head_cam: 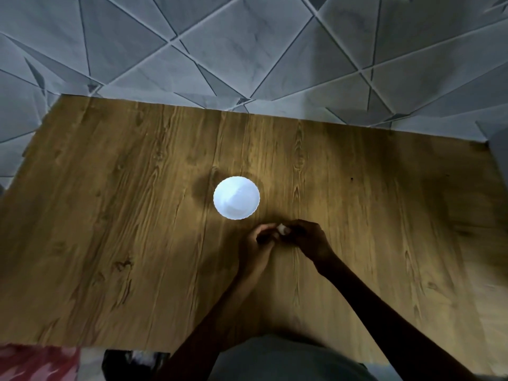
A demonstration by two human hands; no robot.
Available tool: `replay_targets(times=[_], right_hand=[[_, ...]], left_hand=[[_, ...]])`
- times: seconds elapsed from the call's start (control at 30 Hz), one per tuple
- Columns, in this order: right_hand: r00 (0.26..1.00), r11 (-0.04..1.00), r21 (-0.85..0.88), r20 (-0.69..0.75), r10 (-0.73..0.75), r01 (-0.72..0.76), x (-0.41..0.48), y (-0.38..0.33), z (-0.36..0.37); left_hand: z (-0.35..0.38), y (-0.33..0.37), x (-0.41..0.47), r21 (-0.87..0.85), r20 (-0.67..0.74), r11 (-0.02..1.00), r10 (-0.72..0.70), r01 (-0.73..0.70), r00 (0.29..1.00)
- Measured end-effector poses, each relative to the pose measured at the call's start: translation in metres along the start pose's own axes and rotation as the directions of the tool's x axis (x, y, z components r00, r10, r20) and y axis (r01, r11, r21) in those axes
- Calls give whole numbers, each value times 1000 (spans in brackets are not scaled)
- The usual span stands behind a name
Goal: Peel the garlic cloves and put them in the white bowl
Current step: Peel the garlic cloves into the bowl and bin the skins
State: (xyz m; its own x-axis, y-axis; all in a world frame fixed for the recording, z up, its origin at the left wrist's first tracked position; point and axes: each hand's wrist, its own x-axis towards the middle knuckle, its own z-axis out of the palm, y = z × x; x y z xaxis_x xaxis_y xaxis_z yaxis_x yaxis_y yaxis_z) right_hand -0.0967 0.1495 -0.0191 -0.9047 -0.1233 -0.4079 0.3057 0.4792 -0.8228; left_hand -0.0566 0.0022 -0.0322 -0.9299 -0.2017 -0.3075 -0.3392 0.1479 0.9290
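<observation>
The garlic clove (281,229) is pinched between the fingertips of the left hand (258,243) and the right hand (308,240), low over the tabletop (110,215), on the near side of the white bowl (228,188). It is probably light and firm, with thin, brittle skin (dim light hides how much remains). Bare, it may turn slippery, so hold the ends and pick at the tip.

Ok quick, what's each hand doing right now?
Left hand: fingers curled, pinching the garlic clove.
Right hand: pinching the same garlic clove from the other side.
</observation>
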Motion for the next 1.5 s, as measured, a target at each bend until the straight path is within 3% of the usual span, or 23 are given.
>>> replay_targets(times=[0.07, 0.2, 0.47, 0.73, 1.1, 1.37, 1.5], right_hand=[[998, 988, 144, 45, 49, -55, -4, 0, -2], [999, 980, 198, 44, 28, -36, -11, -2, -5], [999, 996, 80, 24, -44, 42, -6, -2, -9], [985, 991, 48, 120, -128, 123, -3, -1, -20], [968, 969, 243, 248, -25, -37, 3, -6, -38], [965, 991, 130, 261, 3, -38, 13, -9, -41], [978, 998, 40, 204, -49, 42, 10, -14, -36]], left_hand=[[0, -2, 1, -71, -30, 997, -32, 30, 999], [0, -1, 3, -128, 2, 988, -87, 87, 996], [0, 5, 1, -113, -5, 992, -53, 52, 999], [6, 15, -14, -72, -80, 997, 6, -12, 997], [21, 25, -25, -100, -182, 994, 30, -49, 983], [28, 26, -29, -42, -257, 997, 47, -59, 965], [30, 31, -31, 60, -287, 991, 128, -116, 949]])
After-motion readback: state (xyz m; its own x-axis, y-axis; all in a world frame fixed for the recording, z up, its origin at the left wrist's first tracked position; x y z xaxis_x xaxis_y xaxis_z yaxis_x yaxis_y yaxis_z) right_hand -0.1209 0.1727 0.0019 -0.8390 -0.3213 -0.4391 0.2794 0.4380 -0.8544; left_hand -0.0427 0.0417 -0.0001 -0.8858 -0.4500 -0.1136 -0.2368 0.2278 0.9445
